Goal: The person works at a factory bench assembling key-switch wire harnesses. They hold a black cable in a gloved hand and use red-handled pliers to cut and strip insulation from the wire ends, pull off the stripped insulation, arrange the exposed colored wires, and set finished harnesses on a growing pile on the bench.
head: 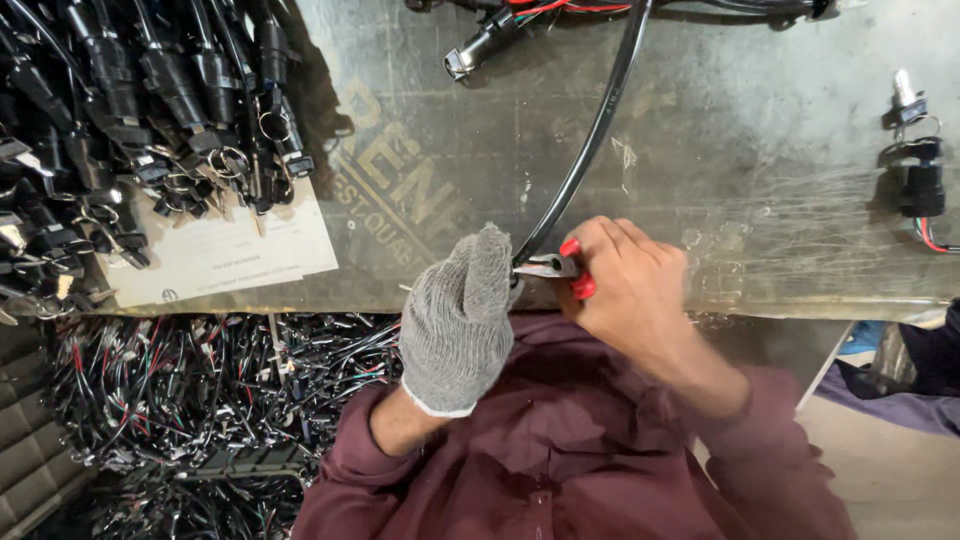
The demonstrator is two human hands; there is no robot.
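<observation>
My left hand [460, 320], in a grey knit glove, is closed around the near end of a black sleeved cable [590, 140] at the front edge of the worn table [720, 130]. My bare right hand [625, 285] grips red-handled pliers [560, 266]. Their metal jaws point left and meet the cable end right beside the glove. From there the cable runs up and away to the far edge of the table.
A heap of black key switches with keys [130, 130] fills the far left, partly on a white paper sheet [230, 250]. One key switch [915, 170] lies at the right, another [480, 45] at the top. Tangled wires [190, 400] sit below the table on the left.
</observation>
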